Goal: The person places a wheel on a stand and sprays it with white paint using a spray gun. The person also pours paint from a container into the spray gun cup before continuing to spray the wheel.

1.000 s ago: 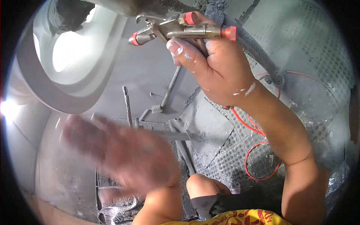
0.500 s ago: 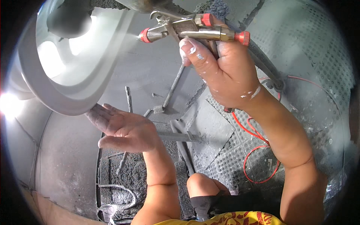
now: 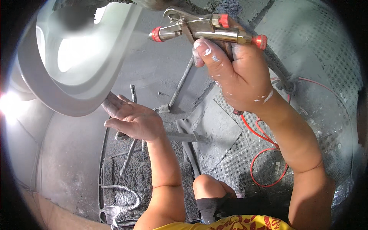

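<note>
My right hand point(image 3: 241, 76), spotted with white paint, grips a metal spray gun point(image 3: 203, 30) with red knobs. Its nozzle point(image 3: 155, 34) points left at a pale, curved, hollow piece point(image 3: 61, 97) in the upper left, and faint mist shows in front of it. My left hand point(image 3: 136, 120) is palm up with fingers stretched out, its fingertips at the lower right rim of the piece; whether they press on it is hard to tell. A dark, blurred rounded form point(image 3: 73, 17) shows inside the piece's upper part.
Coated rods point(image 3: 180, 84) stand behind my hands, and a flat bar point(image 3: 184, 137) runs across below. A red hose point(image 3: 260, 184) loops over a perforated floor mat point(image 3: 226, 165). A crusted dark mass point(image 3: 134, 168) lies at lower left, near a curved wall point(image 3: 65, 161). A bright lamp point(image 3: 9, 105) glares at far left.
My left hand has risen from a blurred, lower position to the piece's rim, then shifted slightly right. My right hand and the spray gun have moved rightward.
</note>
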A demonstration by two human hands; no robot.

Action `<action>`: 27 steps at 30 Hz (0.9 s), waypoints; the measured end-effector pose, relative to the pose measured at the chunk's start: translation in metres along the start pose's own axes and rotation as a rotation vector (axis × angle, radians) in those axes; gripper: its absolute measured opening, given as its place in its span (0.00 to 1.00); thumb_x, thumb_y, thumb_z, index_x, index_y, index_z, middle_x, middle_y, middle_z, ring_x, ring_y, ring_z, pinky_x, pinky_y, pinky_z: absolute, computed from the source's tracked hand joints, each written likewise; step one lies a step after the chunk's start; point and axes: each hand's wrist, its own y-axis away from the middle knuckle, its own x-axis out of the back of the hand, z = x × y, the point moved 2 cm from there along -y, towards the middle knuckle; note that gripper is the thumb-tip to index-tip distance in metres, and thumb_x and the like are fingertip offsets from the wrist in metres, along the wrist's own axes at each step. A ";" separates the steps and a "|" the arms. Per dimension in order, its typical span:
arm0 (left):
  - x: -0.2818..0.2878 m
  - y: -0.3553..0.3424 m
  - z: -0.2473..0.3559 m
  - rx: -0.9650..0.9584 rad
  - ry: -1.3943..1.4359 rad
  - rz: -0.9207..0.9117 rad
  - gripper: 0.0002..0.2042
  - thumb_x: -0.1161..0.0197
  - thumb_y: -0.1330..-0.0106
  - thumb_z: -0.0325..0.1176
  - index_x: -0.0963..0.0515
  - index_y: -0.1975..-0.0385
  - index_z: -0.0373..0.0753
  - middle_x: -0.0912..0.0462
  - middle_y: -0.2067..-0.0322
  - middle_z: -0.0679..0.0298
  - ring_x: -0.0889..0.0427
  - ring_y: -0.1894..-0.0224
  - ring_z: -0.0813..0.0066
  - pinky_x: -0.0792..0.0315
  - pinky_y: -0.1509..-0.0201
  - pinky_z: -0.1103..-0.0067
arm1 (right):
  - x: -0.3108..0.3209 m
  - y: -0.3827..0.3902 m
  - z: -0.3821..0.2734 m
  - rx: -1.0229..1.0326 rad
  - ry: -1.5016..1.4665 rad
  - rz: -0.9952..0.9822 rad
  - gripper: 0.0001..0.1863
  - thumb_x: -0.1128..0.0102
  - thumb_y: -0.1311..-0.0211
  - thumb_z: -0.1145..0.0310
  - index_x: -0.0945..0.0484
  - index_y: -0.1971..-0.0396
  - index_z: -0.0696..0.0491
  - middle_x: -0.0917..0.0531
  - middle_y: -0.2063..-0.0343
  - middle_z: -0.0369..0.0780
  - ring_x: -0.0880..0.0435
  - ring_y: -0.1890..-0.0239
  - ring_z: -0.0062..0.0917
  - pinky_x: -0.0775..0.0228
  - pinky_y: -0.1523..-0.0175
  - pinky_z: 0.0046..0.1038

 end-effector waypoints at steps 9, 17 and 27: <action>-0.026 0.014 0.074 -0.096 0.212 -0.010 0.47 0.71 0.30 0.70 0.55 0.27 0.29 0.54 0.25 0.51 0.56 0.22 0.61 0.64 0.20 0.64 | -0.007 0.000 0.006 0.050 -0.032 0.040 0.07 0.46 0.27 0.71 0.26 0.59 0.60 0.22 0.74 0.33 0.26 0.71 0.13 0.31 0.63 0.20; -0.028 0.027 0.096 -0.242 0.821 0.017 0.47 0.73 0.31 0.71 0.53 0.26 0.33 0.51 0.25 0.50 0.57 0.22 0.61 0.66 0.21 0.63 | -0.005 0.000 0.001 0.036 -0.062 0.028 0.07 0.46 0.27 0.72 0.26 0.58 0.60 0.23 0.73 0.34 0.26 0.70 0.13 0.31 0.62 0.19; -0.004 0.001 0.011 -0.090 -0.188 0.094 0.48 0.79 0.30 0.70 0.51 0.28 0.27 0.48 0.27 0.49 0.54 0.23 0.61 0.66 0.21 0.61 | 0.000 -0.002 -0.022 -0.129 -0.038 -0.192 0.11 0.41 0.32 0.68 0.18 0.57 0.57 0.20 0.52 0.47 0.18 0.62 0.47 0.26 0.56 0.38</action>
